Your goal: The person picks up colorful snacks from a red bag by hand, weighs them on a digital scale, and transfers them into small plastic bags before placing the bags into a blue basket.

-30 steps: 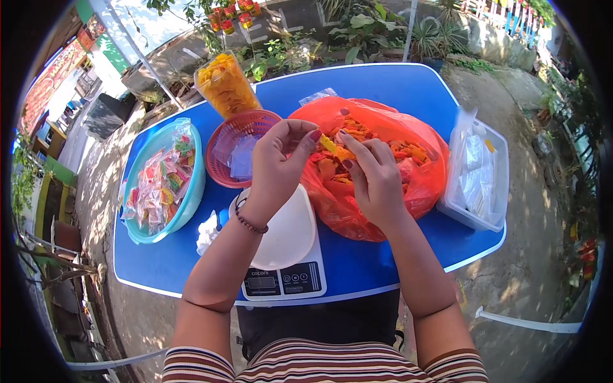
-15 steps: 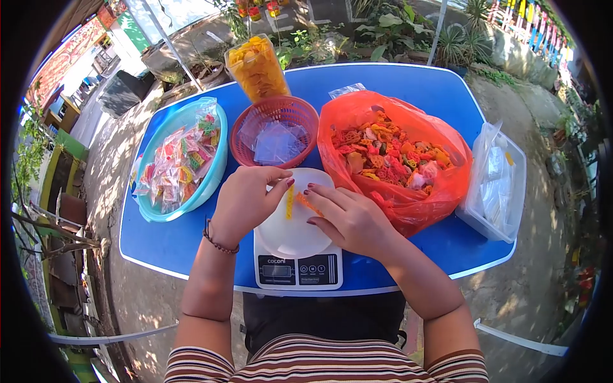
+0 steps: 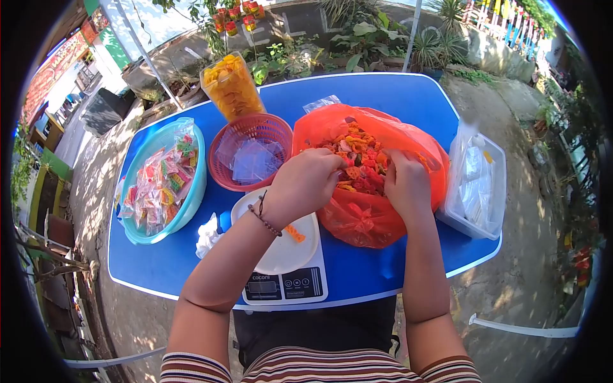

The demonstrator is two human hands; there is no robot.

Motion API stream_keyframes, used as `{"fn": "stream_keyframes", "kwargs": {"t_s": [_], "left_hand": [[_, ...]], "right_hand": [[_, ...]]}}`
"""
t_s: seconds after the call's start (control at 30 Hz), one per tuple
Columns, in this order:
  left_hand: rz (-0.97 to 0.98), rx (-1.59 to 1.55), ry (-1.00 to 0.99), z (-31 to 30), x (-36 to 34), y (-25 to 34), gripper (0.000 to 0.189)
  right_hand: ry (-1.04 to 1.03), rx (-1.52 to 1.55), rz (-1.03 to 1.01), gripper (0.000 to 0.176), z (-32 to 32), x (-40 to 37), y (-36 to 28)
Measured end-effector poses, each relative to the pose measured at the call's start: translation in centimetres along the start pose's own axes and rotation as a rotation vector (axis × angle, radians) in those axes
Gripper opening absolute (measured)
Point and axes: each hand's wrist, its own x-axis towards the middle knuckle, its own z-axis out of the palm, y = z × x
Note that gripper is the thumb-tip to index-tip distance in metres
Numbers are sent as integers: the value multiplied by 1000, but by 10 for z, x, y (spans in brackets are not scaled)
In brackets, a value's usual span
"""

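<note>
Both hands are at the red plastic bag [image 3: 361,220] full of colourful dry snack pieces [image 3: 367,156], some wheel-shaped. My left hand [image 3: 311,177] reaches across from the left, its fingers curled in at the pieces; what they grip is hidden. At the bag's right side, my right hand [image 3: 408,182] points into the heap with bent, closed fingers, and their tips are partly covered. Below my left wrist, a white plate [image 3: 278,258] sits on a white kitchen scale [image 3: 314,290]. An orange snack piece [image 3: 295,233] lies on that plate.
Left stands a light-blue basin [image 3: 199,185] of filled small bags. Behind the scale, a red basket [image 3: 219,169] holds clear plastic bags, beside a container of yellow snacks [image 3: 233,86]. A white tub [image 3: 495,220] with plastic bags stands right. Crumpled white plastic [image 3: 207,236] lies near my left forearm.
Both hands have left the plate and moved right and up to the red bag. The orange piece stays on the plate; the yellow one no longer shows. Crumpled white plastic has come into view.
</note>
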Motion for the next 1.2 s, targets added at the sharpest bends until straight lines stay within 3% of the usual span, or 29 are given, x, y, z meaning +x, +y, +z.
{"fn": "stream_keyframes", "kwargs": {"t_s": [0.03,0.23,0.33,0.43,0.63,0.73,0.83,1.03,1.2], "left_hand": [[1,21,-7,8,6,-4,24],[56,80,-165,32,22,-7,27],[72,114,-106,33,18,-11,29],[62,182,-91,27,17,-15,29],[58,280,-107,21,12,-14,26],[25,255,-118,21,11,-10,27],[-2,241,-104,19,9,-8,29],[25,226,-77,25,7,-16,29],[-7,242,-127,22,7,-10,31]], "right_hand": [[-62,2,71,29,-1,0,3],[-115,-49,-163,28,0,-4,-8],[-206,-1,-54,23,-2,-1,1],[-114,-27,15,20,-3,-1,12],[-21,-196,39,25,-7,1,17],[-95,-131,172,29,-11,3,9],[-31,-59,151,29,-6,4,14],[1,-199,-41,34,5,0,14],[-144,-210,-40,33,13,-1,8]]}}
